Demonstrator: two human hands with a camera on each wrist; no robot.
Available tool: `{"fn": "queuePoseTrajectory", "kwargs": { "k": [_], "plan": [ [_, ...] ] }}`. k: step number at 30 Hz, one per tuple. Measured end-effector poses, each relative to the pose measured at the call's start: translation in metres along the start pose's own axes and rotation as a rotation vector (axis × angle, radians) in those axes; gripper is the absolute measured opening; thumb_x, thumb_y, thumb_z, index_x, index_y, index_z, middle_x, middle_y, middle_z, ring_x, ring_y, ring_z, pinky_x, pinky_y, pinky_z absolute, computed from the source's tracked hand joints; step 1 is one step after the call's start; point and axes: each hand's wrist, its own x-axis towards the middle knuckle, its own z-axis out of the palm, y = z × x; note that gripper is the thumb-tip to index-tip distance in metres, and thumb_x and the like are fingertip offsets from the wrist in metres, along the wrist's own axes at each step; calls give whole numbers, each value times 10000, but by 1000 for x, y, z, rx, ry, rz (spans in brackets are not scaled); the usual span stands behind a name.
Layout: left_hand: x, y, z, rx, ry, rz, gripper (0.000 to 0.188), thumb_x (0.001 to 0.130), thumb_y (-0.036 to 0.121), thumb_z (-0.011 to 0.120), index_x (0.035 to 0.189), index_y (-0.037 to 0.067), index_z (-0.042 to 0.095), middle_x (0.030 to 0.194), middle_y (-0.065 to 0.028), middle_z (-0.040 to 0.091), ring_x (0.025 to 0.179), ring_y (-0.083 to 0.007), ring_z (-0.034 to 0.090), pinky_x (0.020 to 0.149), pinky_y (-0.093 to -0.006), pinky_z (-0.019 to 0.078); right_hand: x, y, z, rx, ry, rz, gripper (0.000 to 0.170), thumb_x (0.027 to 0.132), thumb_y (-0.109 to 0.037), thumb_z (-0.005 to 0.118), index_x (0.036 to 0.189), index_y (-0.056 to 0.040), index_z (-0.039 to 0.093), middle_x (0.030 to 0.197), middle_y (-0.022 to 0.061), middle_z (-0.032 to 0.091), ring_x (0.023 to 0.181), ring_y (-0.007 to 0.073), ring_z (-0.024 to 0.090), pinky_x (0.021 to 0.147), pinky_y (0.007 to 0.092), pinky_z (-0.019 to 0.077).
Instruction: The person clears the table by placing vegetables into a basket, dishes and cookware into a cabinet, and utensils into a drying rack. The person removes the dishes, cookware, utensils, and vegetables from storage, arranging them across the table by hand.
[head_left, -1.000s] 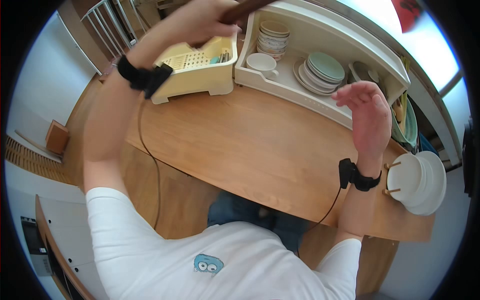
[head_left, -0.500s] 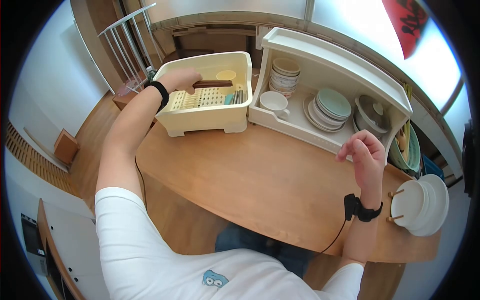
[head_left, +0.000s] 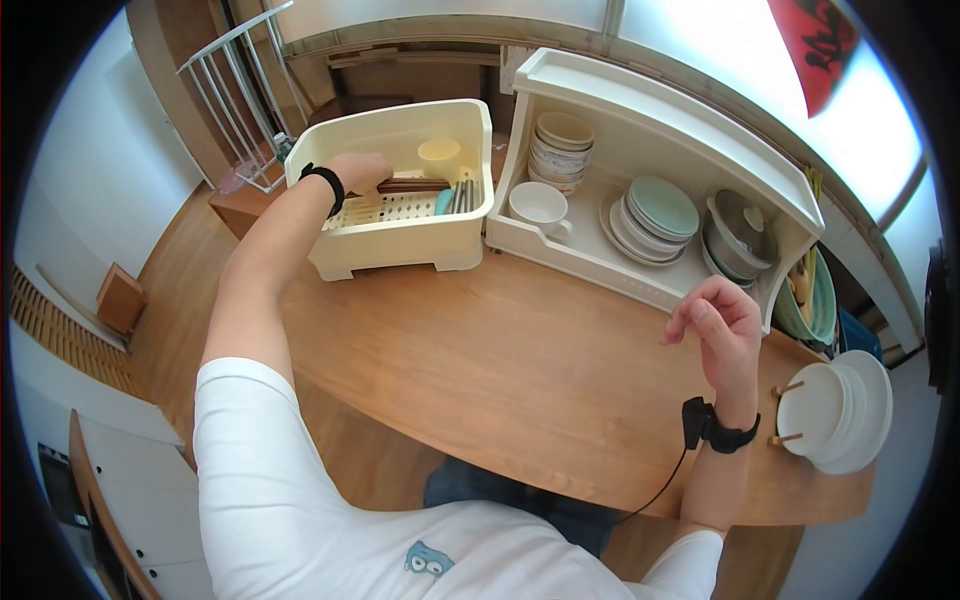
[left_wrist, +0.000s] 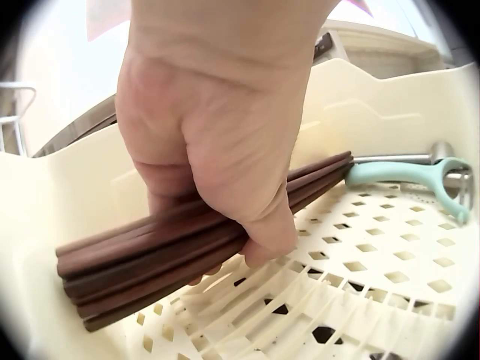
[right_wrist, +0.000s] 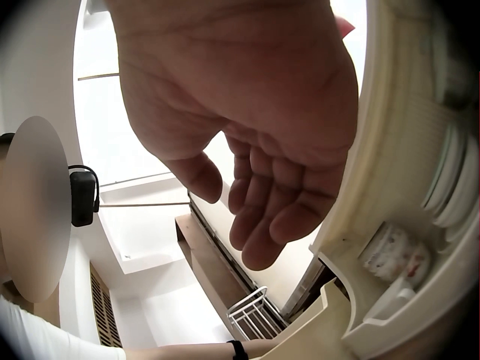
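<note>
Inside the cream dish basket [head_left: 400,240], my left hand [head_left: 360,172] grips a bundle of dark brown chopsticks [head_left: 418,185]. The left wrist view shows the hand [left_wrist: 214,135] with thumb and fingers around the chopsticks [left_wrist: 150,259], low over the perforated rack [left_wrist: 367,247]. Their thin ends reach a mint-green peeler [left_wrist: 405,174] and metal utensils. A yellow cup [head_left: 439,157] stands behind them in the basket. My right hand [head_left: 722,330] is raised over the table's right side, holding nothing; its fingers [right_wrist: 262,202] hang loosely bent in the right wrist view.
A cream shelf [head_left: 600,275] right of the basket holds stacked bowls [head_left: 562,150], a white mug [head_left: 539,207], stacked plates [head_left: 662,208] and a lidded pot [head_left: 738,235]. White plates [head_left: 850,410] stand in a rack at the table's right. A green basket [head_left: 822,300] is behind them.
My left hand has come down from above the basket into it with the chopsticks. My right hand, with fingers more bent than at first, stays over the table's right side.
</note>
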Motion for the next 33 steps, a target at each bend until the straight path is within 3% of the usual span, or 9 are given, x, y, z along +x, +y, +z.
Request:
{"fn": "queuePoseTrajectory", "kwargs": {
  "k": [5, 8, 11, 21, 23, 25, 27, 29, 33],
  "plan": [
    [-3, 5, -3, 23, -55, -44, 531, 679, 286, 866, 1102, 15, 693, 1007, -207, 699, 977, -389, 655, 862, -454, 531, 1, -1, 1, -29, -14, 21, 121, 977, -100, 593, 915, 3, 605, 753, 84, 678, 669, 154, 661, 620, 261, 501],
    [-1, -4, -2, -166, 153, 39, 466, 666, 287, 877, 968, -29, 718, 940, -202, 703, 928, -380, 663, 821, -452, 537, 1, -1, 0, -35, -20, 35, 115, 973, -98, 599, 916, 1, 610, 752, 77, 680, 667, 145, 660, 619, 254, 498],
    [-6, 16, -21, 1, -8, 43, 439, 656, 265, 881, 954, -18, 727, 941, -198, 705, 923, -381, 665, 808, -454, 541, 1, -2, 2, -44, -28, 47, 117, 973, -103, 607, 915, -2, 614, 751, 71, 683, 668, 137, 661, 617, 248, 497],
    [13, 3, -4, 213, -47, 112, 416, 651, 231, 878, 972, 4, 743, 959, -202, 712, 880, -385, 672, 756, -462, 551, 1, -8, 2, -87, -43, 65, 102, 962, -89, 623, 902, -6, 615, 749, 56, 682, 669, 117, 655, 609, 233, 487],
    [0, 2, -9, -6, 160, 114, 384, 658, 211, 866, 949, -4, 735, 953, -188, 714, 853, -372, 680, 716, -443, 559, 0, -8, 0, -102, -36, 59, 100, 961, -83, 620, 899, -6, 614, 746, 52, 679, 667, 115, 652, 608, 232, 485],
    [-9, 9, -39, -129, 119, -84, 280, 716, 166, 799, 895, -31, 712, 823, -165, 706, 773, -330, 690, 663, -417, 555, 2, -8, -2, -121, -27, 66, 98, 961, -78, 617, 896, -5, 612, 743, 49, 676, 665, 114, 650, 606, 231, 483],
    [-14, 17, -81, 41, 132, -11, 168, 804, 124, 677, 822, -44, 670, 691, -127, 672, 700, -277, 684, 618, -413, 540, 2, -8, -4, -122, -24, 43, 91, 959, -67, 607, 896, 0, 612, 740, 47, 672, 659, 112, 646, 603, 230, 481],
    [-24, 21, -97, -494, 422, -51, 126, 799, 73, 580, 745, -25, 637, 605, -126, 623, 628, -272, 654, 584, -415, 509, 3, -8, -8, -130, -17, 47, 87, 959, -64, 600, 902, 0, 614, 741, 46, 669, 661, 112, 646, 602, 230, 480],
    [-69, 98, -134, -415, 742, 109, 84, 735, 1, 534, 704, -6, 612, 633, -175, 615, 613, -317, 633, 580, -412, 490, 7, 3, -17, -170, -43, 39, 86, 953, -67, 598, 905, 1, 619, 761, 45, 675, 673, 111, 651, 592, 230, 482]
  ]
}}
